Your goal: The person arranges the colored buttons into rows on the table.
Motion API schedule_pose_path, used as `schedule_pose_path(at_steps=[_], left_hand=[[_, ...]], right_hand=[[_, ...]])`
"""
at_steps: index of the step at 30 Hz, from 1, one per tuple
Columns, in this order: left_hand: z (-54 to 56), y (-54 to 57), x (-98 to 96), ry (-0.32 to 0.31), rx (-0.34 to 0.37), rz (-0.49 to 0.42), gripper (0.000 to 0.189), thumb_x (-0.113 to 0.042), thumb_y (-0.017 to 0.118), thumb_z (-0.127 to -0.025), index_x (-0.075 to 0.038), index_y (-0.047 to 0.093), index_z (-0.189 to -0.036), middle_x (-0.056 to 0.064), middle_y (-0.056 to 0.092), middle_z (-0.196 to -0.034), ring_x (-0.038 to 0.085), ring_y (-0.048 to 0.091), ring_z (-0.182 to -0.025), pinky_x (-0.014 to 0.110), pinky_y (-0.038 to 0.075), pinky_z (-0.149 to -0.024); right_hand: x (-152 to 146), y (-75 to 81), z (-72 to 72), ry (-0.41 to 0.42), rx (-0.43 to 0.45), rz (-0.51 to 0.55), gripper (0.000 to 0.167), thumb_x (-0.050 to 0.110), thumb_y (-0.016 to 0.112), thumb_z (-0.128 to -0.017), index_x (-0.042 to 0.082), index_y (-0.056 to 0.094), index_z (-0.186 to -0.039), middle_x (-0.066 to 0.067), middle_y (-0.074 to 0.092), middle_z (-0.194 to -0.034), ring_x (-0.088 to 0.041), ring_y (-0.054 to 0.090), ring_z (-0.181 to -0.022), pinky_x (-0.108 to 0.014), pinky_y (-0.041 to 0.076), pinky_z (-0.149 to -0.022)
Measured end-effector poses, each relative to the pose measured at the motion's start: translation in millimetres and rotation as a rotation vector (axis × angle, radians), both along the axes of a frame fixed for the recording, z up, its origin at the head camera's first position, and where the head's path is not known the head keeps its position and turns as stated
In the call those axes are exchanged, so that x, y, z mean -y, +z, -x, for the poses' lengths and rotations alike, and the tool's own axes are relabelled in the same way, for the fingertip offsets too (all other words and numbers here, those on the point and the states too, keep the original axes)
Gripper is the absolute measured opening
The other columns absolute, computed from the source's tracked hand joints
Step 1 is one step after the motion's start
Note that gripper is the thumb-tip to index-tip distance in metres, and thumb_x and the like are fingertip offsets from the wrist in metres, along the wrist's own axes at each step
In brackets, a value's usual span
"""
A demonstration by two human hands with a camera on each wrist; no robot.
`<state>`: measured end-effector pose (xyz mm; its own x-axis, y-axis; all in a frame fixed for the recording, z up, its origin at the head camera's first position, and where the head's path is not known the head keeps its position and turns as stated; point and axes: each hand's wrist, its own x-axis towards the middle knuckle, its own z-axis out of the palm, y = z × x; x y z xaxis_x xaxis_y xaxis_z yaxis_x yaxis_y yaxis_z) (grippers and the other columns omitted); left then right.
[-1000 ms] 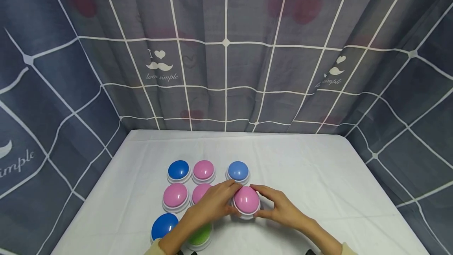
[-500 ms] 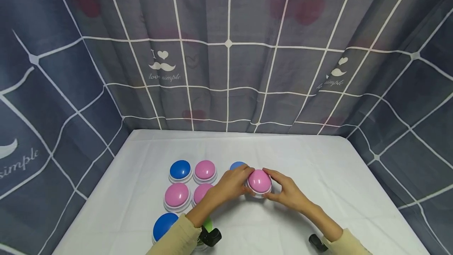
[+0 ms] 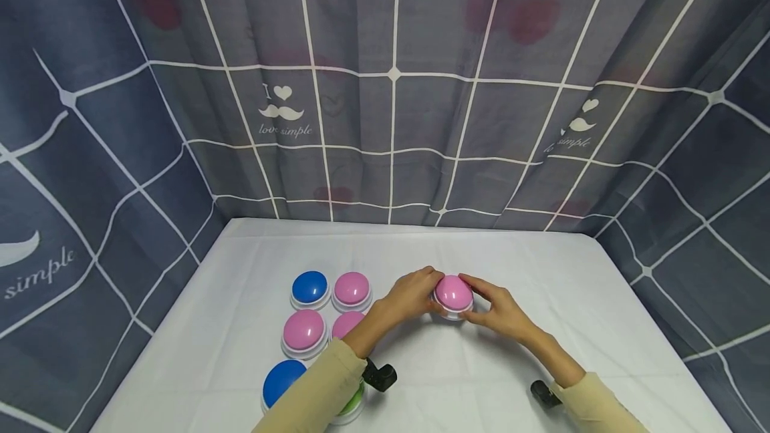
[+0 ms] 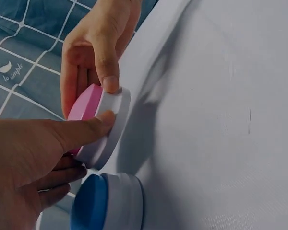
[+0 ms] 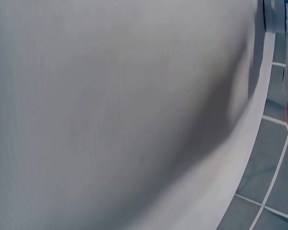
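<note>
Far left: one front blue button [image 3: 283,381], two whole pink buttons [image 3: 303,329], one rear blue button [image 3: 309,287], one partly hidden pink, one green button [image 3: 355,401] beneath the left sleeve [image 3: 321,389]. Then: left hand [image 3: 414,294], thumb and fingers bent, gripped a pink-domed button [image 3: 454,293], raised clear of the white table [image 3: 457,399]. Rightmost: right hand [image 3: 500,313], pinched on its opposite edge.

Both hands [image 3: 414,295] hold a pink button [image 3: 454,293] right of domed buttons [image 3: 303,330] on a white table [image 3: 559,279].
</note>
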<state>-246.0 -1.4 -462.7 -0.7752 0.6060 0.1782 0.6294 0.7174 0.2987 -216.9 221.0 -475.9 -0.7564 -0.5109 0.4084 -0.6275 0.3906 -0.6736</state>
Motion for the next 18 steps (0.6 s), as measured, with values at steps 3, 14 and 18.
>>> schedule_pose_path(at_steps=[3,14,18], left_hand=[[5.2,-2.8,-4.3,0.0,0.016,0.005,0.06,-0.037,0.09,-0.072,-0.01,0.066,-0.12,0.0,0.064,-0.106,0.012,0.062,-0.095,0.025,0.051,-0.08],[15.7,-11.4,-7.9,-0.007,0.056,0.029,0.053,-0.036,0.09,-0.072,-0.009,0.068,-0.112,0.001,0.063,-0.099,0.015,0.062,-0.088,0.025,0.05,-0.077],[16.3,-13.6,-8.7,-0.027,0.031,0.038,0.05,-0.036,0.091,-0.07,-0.009,0.069,-0.106,0.0,0.062,-0.093,0.014,0.061,-0.085,0.026,0.05,-0.077]], right_hand=[[-4.0,-1.5,3.6,-0.001,0.005,-0.003,0.07,-0.013,0.082,-0.07,-0.02,0.048,-0.131,-0.036,0.054,-0.129,-0.053,0.051,-0.119,-0.056,0.043,-0.094],[-16.7,-38.6,29.1,-0.027,0.08,-0.052,0.072,0.002,0.085,-0.075,-0.008,0.051,-0.138,-0.023,0.055,-0.137,-0.042,0.051,-0.127,-0.049,0.044,-0.099],[-15.6,-39.1,29.3,-0.028,0.088,-0.073,0.07,0.002,0.084,-0.076,-0.009,0.051,-0.137,-0.023,0.056,-0.135,-0.042,0.052,-0.125,-0.05,0.044,-0.099]])
